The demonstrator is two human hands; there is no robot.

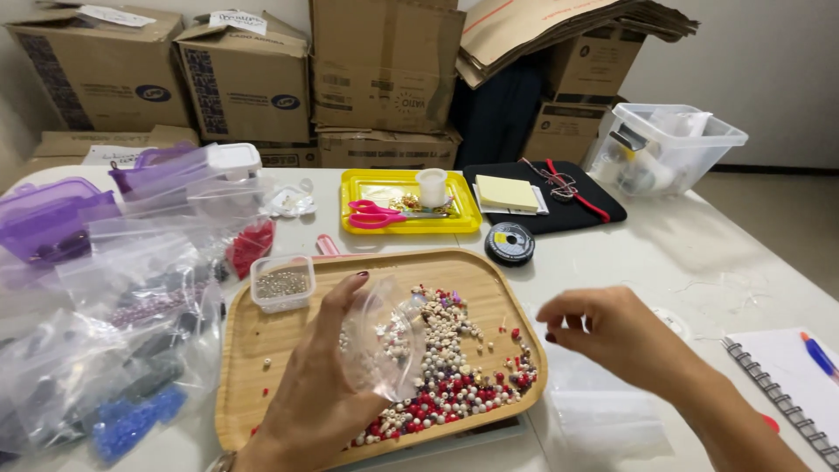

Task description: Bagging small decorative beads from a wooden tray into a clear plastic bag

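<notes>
Left hand (319, 385) holds clear bag (384, 336) over wooden tray (253, 341)

left hand (319, 385) holding clear bag (384, 341), beads (454, 367), wooden tray (262, 350)

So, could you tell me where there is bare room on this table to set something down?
Bare patches: the white table between the black mat and the spiral notebook, and the wooden tray's left half, below the small clear box. Crowded: the bead pile beside the left hand, and the bead bags at the left edge.
</notes>
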